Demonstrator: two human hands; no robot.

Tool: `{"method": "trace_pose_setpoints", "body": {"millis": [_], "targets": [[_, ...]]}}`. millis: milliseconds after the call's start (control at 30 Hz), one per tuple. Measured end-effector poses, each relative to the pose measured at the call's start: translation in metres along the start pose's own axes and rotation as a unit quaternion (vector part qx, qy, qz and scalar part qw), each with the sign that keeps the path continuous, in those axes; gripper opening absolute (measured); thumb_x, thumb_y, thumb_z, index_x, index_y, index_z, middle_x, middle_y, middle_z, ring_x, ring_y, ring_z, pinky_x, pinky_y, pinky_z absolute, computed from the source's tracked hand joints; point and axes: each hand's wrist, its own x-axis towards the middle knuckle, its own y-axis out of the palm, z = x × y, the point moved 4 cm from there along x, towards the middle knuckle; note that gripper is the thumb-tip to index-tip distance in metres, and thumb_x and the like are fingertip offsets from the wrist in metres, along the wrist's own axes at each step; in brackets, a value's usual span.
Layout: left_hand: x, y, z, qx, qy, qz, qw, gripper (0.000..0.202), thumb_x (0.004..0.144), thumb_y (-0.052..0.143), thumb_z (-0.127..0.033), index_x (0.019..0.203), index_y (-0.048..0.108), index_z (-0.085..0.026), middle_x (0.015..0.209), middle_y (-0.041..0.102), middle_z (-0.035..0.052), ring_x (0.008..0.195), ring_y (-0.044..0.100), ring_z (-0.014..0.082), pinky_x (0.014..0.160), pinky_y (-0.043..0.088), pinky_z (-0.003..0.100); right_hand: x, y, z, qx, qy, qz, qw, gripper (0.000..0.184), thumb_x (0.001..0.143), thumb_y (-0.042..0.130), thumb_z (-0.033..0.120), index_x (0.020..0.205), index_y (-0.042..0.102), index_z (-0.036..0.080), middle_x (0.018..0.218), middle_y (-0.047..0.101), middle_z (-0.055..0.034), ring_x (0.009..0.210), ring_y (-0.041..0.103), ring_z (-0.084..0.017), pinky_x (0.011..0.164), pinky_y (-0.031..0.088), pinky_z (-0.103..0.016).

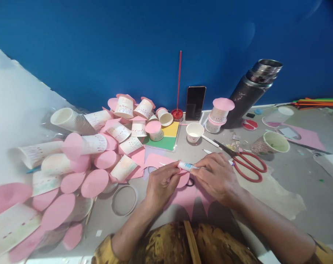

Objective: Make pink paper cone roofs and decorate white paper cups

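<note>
My right hand [217, 178] is closed around a small white glue tube [186, 166] with blue print, which points left. My left hand [162, 183] is closed at the tube's left end, its thumb over a round pink paper piece [183, 181]. Whether those fingers also pinch the tube is hidden. Beneath both hands lie cut sheets of pink paper [184, 201], and a dark scissor-handle loop [190, 182] shows between them. Right of my right hand rest red-handled scissors [250, 167]. An upright paper cup [195, 132] stands ahead of my hands.
Many paper cups with pink discs [95, 183] crowd the left side. A cardboard ring [124, 200] lies near my left forearm. Along the wall stand a phone [196, 103], a red stick on a base [179, 84] and a dark flask [245, 95]. A green-stained cup [276, 142] is at right.
</note>
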Motion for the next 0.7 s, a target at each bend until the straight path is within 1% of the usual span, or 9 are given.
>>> {"method": "trace_pose_setpoints", "body": {"millis": [167, 400, 533, 633, 700], "targets": [[-0.0008, 0.0008, 0.0, -0.003, 0.0, -0.002, 1.0, 0.018, 0.089, 0.065, -0.011, 0.086, 0.08, -0.022, 0.098, 0.083, 0.0065, 0.099, 0.079, 0.0236, 0.087, 0.063, 0.032, 0.0, -0.0017, 0.0018, 0.0, -0.012, -0.004, 1.0, 0.016, 0.096, 0.062, 0.013, 0.091, 0.074, 0.023, 0.086, 0.072, -0.0048, 0.085, 0.055, -0.021, 0.076, 0.038, -0.038], [0.0006, -0.0002, -0.0013, -0.011, -0.025, 0.011, 1.0, 0.017, 0.089, 0.065, -0.016, 0.086, 0.081, -0.023, 0.098, 0.083, 0.0061, 0.1, 0.079, 0.0247, 0.087, 0.063, 0.033, 0.0003, -0.0018, -0.001, -0.014, -0.001, -0.001, 1.0, 0.015, 0.094, 0.067, 0.013, 0.1, 0.074, 0.024, 0.083, 0.073, -0.0029, 0.081, 0.06, -0.019, 0.072, 0.036, -0.038], [0.0024, -0.0009, -0.0042, -0.03, -0.03, 0.005, 0.999, 0.016, 0.088, 0.066, -0.016, 0.084, 0.081, -0.023, 0.098, 0.083, 0.0063, 0.095, 0.079, 0.0236, 0.083, 0.063, 0.031, 0.0023, -0.0037, -0.0014, -0.022, -0.012, -0.003, 1.0, 0.008, 0.095, 0.068, 0.018, 0.101, 0.072, 0.023, 0.078, 0.073, -0.0025, 0.077, 0.06, -0.019, 0.069, 0.034, -0.038], [0.002, 0.0006, -0.0047, -0.055, -0.042, 0.001, 0.998, 0.016, 0.087, 0.068, -0.015, 0.082, 0.081, -0.023, 0.097, 0.083, 0.0057, 0.094, 0.079, 0.0231, 0.082, 0.063, 0.031, 0.0026, -0.0021, -0.0006, -0.039, -0.013, 0.006, 0.999, 0.005, 0.096, 0.068, 0.023, 0.099, 0.071, 0.021, 0.075, 0.072, -0.0034, 0.076, 0.06, -0.02, 0.068, 0.034, -0.038], [0.0009, 0.0014, -0.0033, -0.082, -0.071, -0.013, 0.994, 0.013, 0.085, 0.07, -0.016, 0.08, 0.081, -0.023, 0.099, 0.083, 0.0056, 0.094, 0.079, 0.0231, 0.084, 0.062, 0.032, 0.0017, -0.0001, -0.0012, -0.04, 0.005, 0.003, 0.999, 0.01, 0.097, 0.068, 0.029, 0.094, 0.071, 0.02, 0.071, 0.071, -0.0041, 0.073, 0.06, -0.021, 0.068, 0.035, -0.038]]}}
